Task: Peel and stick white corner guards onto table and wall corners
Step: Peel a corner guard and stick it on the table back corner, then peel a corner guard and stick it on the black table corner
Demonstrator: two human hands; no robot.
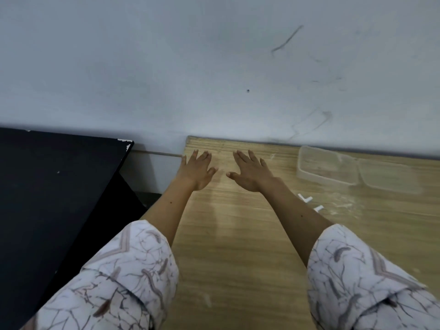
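Rising beyond both hands, the pale wall [214, 67] fills the upper view, scuffed with dark marks. Below it the wooden table [238, 246] spreads under and behind the hands, its far left corner just ahead of the left fingertips, bare of any guard as far as I can tell. A black surface [52, 186] lies well off to the left of the left hand. Right of the right hand, near the wall, sit two clear plastic containers [333, 167], side by side and touching.

Just behind the right wrist, partly hidden by the forearm, lie the white corner guards [309, 202], at least two small angled pieces on the wood. They look light and fairly stiff, likely plastic or foam, so they should lift with a simple pinch. Taking one by its outer edges seems best, keeping fingertips off the adhesive side once the backing is peeled; the backing itself is too small to see.

The left hand [197, 170] reaches out with fingers spread and straight, holding nothing, flat on or just above the tabletop near the corner; contact is unclear. The right hand [252, 172] is the same, splayed and empty, a small gap between the two thumbs.
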